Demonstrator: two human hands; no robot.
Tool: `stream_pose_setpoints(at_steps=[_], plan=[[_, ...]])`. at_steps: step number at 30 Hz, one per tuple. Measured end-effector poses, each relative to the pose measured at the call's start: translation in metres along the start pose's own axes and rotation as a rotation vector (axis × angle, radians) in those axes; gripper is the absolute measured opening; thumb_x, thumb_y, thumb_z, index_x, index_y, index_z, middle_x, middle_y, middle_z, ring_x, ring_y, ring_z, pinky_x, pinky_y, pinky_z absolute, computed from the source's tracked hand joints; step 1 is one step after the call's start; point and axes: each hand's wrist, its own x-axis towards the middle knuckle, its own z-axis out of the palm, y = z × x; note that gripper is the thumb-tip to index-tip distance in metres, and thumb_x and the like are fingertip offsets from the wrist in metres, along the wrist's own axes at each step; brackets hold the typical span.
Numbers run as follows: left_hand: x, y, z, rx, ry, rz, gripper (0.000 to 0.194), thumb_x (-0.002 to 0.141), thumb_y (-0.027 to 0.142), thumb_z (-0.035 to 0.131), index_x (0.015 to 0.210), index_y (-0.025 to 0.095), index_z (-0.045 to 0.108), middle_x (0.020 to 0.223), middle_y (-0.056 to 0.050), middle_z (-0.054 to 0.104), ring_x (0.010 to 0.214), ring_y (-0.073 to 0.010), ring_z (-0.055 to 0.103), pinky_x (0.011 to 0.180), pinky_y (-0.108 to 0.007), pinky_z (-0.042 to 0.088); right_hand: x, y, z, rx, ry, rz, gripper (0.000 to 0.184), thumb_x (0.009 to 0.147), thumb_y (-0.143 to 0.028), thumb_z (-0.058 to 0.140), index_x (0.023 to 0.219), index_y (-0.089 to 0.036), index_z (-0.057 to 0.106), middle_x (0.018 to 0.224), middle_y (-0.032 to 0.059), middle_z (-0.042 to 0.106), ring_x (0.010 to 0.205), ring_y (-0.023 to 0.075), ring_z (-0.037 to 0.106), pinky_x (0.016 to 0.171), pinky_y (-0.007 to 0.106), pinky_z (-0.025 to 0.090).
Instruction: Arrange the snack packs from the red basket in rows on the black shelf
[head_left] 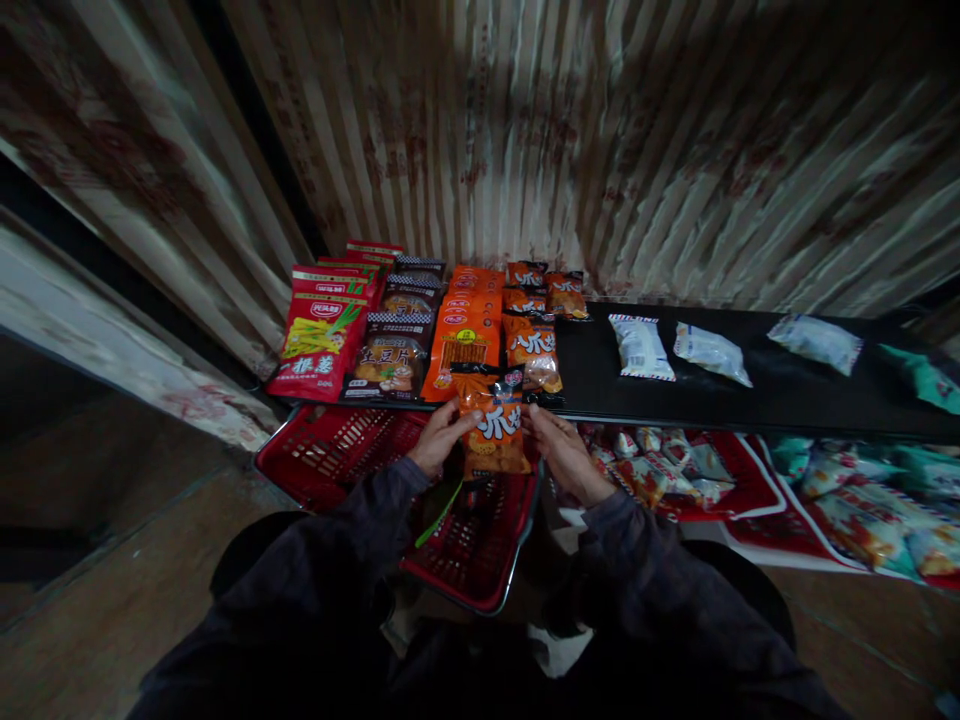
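Observation:
An orange snack bag (pixel 493 445) is held upright at the front edge of the black shelf, above a red basket. My left hand (pixel 442 437) grips its left side, the thumb lying over the front. On the other side, my right hand (pixel 568 455) holds the bag's right edge with its fingertips; part of those fingers is hidden. Directly behind stand matching orange bags (pixel 531 350) in a short column. Left of them are long orange packets (pixel 469 335), brown potato-chip bags (pixel 388 355) and red bags (pixel 321 335) with a green-onion picture.
Below the shelf (pixel 592 375) hangs or stands a red basket (pixel 476 570) with a green strip (pixel 439 515) in it. White packets (pixel 641 347) and a teal packet (pixel 922 375) lie along the shelf's right. Baskets of snack bags (pixel 660 475) sit lower right. A pleated curtain (pixel 480 130) closes the back.

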Motion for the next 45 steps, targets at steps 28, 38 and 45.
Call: stream_pose_setpoints(at_steps=[28,38,45], plan=[[-0.004,0.004,0.01,0.037,0.343,0.252,0.058,0.071,0.041,0.08,0.118,0.024,0.051,0.097,-0.003,0.063,0.09,-0.0179,0.063,0.076,-0.031,0.054,-0.025,0.014,0.013,-0.765,0.086,-0.731,0.058,0.08,-0.044,0.072,0.132,-0.024,0.056,0.122,0.01,0.06,0.118,0.027,0.057,0.103,0.047,0.048],[-0.036,0.004,0.021,-0.115,0.192,0.116,0.048,0.078,0.05,0.073,0.116,0.023,0.06,0.12,-0.005,0.067,0.116,-0.0225,0.059,0.103,-0.036,0.043,-0.03,0.028,0.016,-0.935,0.075,-1.031,0.055,0.084,-0.036,0.072,0.129,-0.024,0.044,0.12,0.0119,0.06,0.114,0.0266,0.06,0.094,0.047,0.054],[-0.046,0.013,0.03,-0.247,0.153,0.103,0.055,0.072,0.04,0.08,0.121,0.024,0.058,0.115,-0.003,0.069,0.111,-0.0215,0.062,0.103,-0.036,0.043,-0.039,0.03,0.021,-0.968,-0.079,-1.159,0.044,0.084,-0.023,0.07,0.12,-0.027,0.046,0.129,0.0123,0.056,0.124,0.0285,0.056,0.097,0.051,0.053]])
